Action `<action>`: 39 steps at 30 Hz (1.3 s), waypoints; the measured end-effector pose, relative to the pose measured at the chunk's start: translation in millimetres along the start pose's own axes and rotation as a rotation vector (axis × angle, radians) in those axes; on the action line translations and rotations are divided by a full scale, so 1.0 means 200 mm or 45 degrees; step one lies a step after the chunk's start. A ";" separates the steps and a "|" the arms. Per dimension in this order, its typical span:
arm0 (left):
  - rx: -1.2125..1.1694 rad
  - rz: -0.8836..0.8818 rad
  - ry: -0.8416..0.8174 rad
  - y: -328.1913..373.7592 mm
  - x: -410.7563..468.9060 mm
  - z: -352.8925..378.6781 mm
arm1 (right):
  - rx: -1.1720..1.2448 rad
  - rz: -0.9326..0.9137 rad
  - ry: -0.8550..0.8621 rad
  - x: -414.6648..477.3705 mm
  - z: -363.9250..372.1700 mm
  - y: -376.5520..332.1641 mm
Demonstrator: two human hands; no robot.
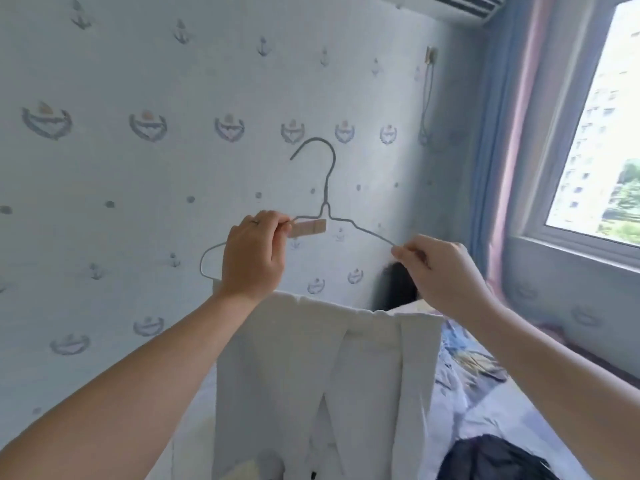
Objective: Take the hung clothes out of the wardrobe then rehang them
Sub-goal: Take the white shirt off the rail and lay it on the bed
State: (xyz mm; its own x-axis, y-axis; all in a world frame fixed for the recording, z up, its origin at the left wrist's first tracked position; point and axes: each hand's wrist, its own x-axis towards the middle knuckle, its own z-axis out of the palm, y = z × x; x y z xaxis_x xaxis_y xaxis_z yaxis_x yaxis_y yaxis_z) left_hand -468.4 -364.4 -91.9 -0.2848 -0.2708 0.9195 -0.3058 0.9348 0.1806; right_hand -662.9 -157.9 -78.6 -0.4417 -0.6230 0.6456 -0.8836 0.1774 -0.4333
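Wire and wood sit between tightly curled fingertips: the left hand (pixel 252 258) pinches a wooden clothespin (pixel 310 227) lying along the left shoulder of the hanger (pixel 327 188), and the right hand (pixel 440 268) pinches the wire at the right shoulder. A white garment (pixel 304 368) hangs folded over the lower bar, held up before the wallpapered wall (pixel 138 185), above the bed (pixel 491 420). This looks like the rehanging step. Next, probably, the cloth gets pegged and the hook goes to a wardrobe rail, which is out of view.
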 end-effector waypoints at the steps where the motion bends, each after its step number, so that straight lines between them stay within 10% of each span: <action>1: -0.052 0.006 -0.029 0.02 -0.03 0.11 | -0.030 0.045 0.001 -0.03 0.00 0.08; 22: -0.957 0.325 -0.662 0.77 -0.55 1.55 | -0.484 1.077 0.182 -0.96 -0.21 0.88; 39: -0.831 0.192 -0.861 0.81 -0.80 1.91 | -0.289 1.088 -0.058 -1.01 -0.08 1.40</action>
State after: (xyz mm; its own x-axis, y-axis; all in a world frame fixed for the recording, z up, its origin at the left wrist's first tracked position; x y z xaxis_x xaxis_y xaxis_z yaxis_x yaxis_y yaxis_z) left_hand -820.1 -257.3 -344.0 -0.8079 -0.0213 0.5889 0.2865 0.8591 0.4242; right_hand -823.2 29.8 -319.2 -0.9626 -0.2372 0.1308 -0.2662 0.7398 -0.6179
